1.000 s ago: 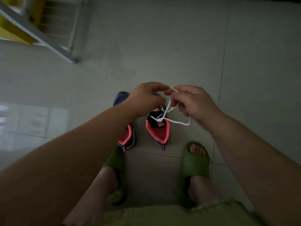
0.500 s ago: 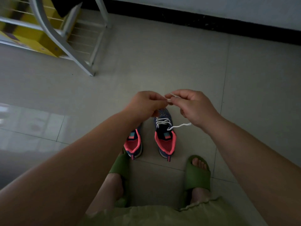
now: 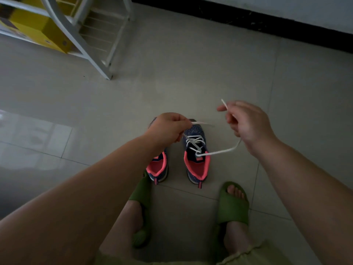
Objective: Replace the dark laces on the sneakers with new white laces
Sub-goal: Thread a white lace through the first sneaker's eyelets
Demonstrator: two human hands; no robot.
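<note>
Two small sneakers stand side by side on the tiled floor [image 3: 191,73], toes pointing away from the person, heels just ahead of the person's feet. The right sneaker [image 3: 196,161], dark blue knit with a coral-pink lining, is the landmark here. A white lace [image 3: 219,151] is threaded in criss-cross rows up its front, and both loose ends rise from the top eyelets near the tongue.

The left hand [image 3: 168,129] hovers above and just left of that sneaker's toe, fingers curled into a loose fist that pinches one end of the lace; a short stub of it sticks out to the right past the fingertips, over the toe. The right hand [image 3: 246,123] is held up to the right of the sneaker, well apart from the left hand, fingers curled round the other end. That end runs from the top eyelets out to the right, bends up into the palm, and its tip pokes out above the forefinger and thumb.

The left sneaker [image 3: 158,167] stands just left of the landmark shoe, the same colours, its front half hidden under the left wrist, so whether it carries a lace cannot be told.

Behind the right sneaker's heel, the person wears green slides [image 3: 233,205], one to each side. Far beyond the toe and to the left stands a white metal rack [image 3: 80,41] with a yellow box [image 3: 34,29] on it. A dark skirting strip [image 3: 267,25] runs along the wall beyond.
</note>
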